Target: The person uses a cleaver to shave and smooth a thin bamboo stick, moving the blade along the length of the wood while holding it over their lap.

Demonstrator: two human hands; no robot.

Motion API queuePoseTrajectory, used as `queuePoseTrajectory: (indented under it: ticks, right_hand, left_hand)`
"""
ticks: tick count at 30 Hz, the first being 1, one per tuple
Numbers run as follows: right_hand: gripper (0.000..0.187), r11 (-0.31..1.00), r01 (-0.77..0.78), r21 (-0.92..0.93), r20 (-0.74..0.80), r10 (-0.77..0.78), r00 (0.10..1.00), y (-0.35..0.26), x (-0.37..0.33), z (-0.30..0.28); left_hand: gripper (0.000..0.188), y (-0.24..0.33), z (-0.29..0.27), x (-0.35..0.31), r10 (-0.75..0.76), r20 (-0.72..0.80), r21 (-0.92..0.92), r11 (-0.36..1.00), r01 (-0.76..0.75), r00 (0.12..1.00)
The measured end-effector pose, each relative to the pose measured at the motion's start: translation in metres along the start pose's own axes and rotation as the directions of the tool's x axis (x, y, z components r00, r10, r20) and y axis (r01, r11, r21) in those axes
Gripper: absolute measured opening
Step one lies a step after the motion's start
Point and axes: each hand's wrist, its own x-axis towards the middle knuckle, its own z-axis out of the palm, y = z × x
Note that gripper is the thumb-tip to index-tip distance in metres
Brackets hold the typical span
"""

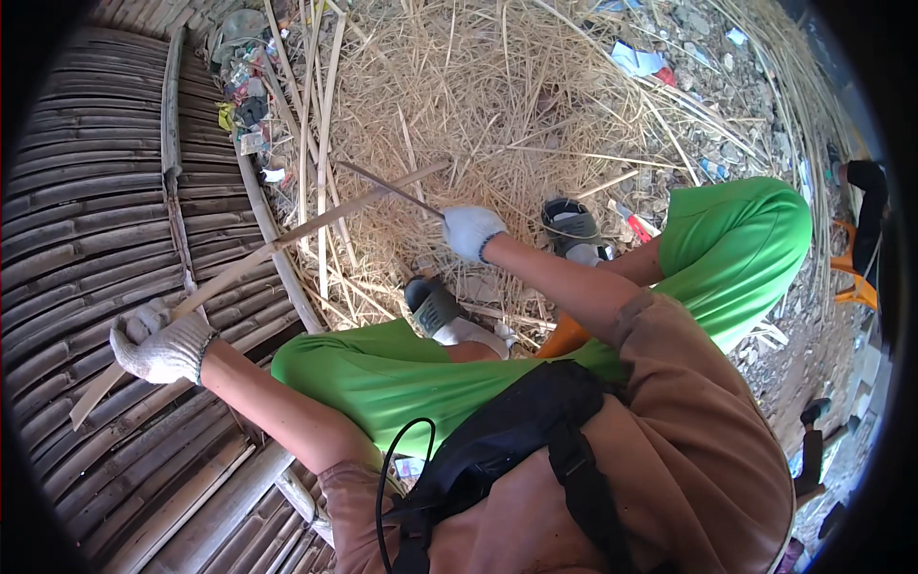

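Note:
My left hand (164, 344), in a knitted white work glove, is closed around a long flat bamboo strip (234, 272) near its lower end. The strip slants up and to the right, past the slatted bamboo. My right hand (472, 232), also gloved in white, grips a thin dark knife (416, 200) whose handle is hidden in the fist. Its narrow blade points up and left, crossing the strip near the strip's far end. Whether the edge bites into the bamboo I cannot tell.
Slatted bamboo (105, 210) fills the left side. Pale bamboo shavings (430, 96) cover the ground ahead. A red-handled tool (633, 225) lies beside my right sandal (571, 225). Litter is scattered around. Another person's dark-clothed leg (868, 206) and an orange chair (854, 277) show at far right.

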Motion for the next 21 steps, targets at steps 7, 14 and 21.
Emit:
queuePoseTrajectory:
  ticks: [7, 14, 21]
  right_hand:
    - [0.032, 0.988, 0.059, 0.143, 0.099, -0.073, 0.992, -0.107, -0.009, -0.036]
    - [0.030, 0.997, 0.042, 0.066, 0.030, -0.045, 0.999, 0.038, 0.010, 0.018]
    - [0.030, 0.999, 0.019, 0.041, 0.058, -0.021, 0.998, -0.060, -0.006, -0.010]
  left_hand:
    - [0.019, -0.002, -0.007, 0.005, 0.042, 0.002, 0.002, 0.999, -0.042, 0.999]
    - [0.016, -0.016, -0.020, 0.020, -0.067, 0.069, -0.032, 0.997, 0.069, 0.995]
    - [0.014, -0.002, -0.011, 0.012, -0.085, -0.097, -0.009, 0.996, 0.084, 0.992]
